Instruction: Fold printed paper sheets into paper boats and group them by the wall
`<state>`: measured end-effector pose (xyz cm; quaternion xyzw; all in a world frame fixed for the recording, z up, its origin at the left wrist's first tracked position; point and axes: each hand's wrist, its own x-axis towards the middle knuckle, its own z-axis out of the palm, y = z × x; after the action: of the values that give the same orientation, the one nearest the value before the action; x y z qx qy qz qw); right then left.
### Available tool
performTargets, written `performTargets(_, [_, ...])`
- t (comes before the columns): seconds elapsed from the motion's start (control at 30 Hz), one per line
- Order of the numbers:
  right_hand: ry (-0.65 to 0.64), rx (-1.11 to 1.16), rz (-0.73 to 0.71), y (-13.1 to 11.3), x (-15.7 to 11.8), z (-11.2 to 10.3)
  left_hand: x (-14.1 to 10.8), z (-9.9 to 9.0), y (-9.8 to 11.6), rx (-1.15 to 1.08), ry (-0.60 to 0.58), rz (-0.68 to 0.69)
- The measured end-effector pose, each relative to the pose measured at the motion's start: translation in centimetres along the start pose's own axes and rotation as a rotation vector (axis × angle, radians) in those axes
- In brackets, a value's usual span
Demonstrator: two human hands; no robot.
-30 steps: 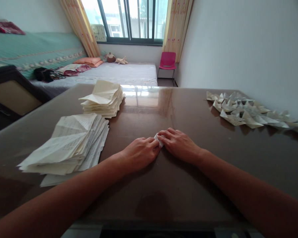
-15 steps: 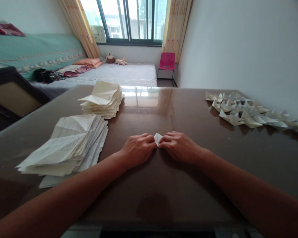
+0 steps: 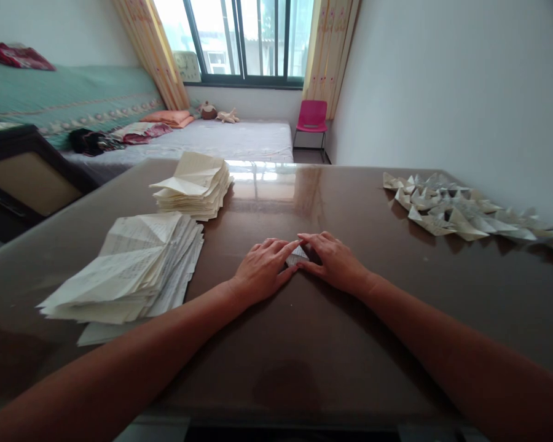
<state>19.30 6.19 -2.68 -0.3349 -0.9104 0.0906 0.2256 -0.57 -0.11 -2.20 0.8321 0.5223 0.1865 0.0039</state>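
Note:
A small folded piece of white paper [image 3: 297, 256] lies on the glossy brown table [image 3: 276, 344], between my two hands. My left hand [image 3: 267, 267] touches its left side, thumb and fingers spread apart around the paper. From the right, my right hand [image 3: 332, 261] rests against the paper in the same way, fingers stretched toward my left fingertips. Both hands cover part of the paper's edges, so its full outline is hidden.
Two stacks of creased sheets, a nearer one [image 3: 133, 264] and a farther one [image 3: 196, 184], stand on the left. Several folded paper boats [image 3: 461, 212] cover the right back area. Beyond the table are a bed [image 3: 258, 138] and a pink chair [image 3: 312, 116].
Both hands have loosened from pinching the paper to extended fingers around it. More of the thumbs shows now, and the view has shifted slightly.

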Motion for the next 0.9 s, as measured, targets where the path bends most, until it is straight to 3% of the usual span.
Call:
performTargets(0.13, [-0.036,0.173,0.039,0.12,0.0,0.09,0.03,-0.18,-0.07,-0.162,0.032,-0.001])
performTargets(0.27, [0.018,0.302,0.046,0.17,0.08,0.08,0.07,-0.11,-0.23,-0.318,0.104,0.008])
performTargets(0.5, [0.066,0.299,-0.033,-0.07,0.13,-0.25,0.22,-0.28,-0.67,-0.349,0.139,-0.054])
performTargets(0.73, [0.055,0.429,0.111,0.18,0.28,-0.28,0.36,-0.07,-0.51,-0.46,0.195,-0.146])
performTargets(0.9, [-0.025,0.618,0.177,0.0,0.3,-0.26,0.39,0.16,-0.82,-0.435,0.213,-0.172])
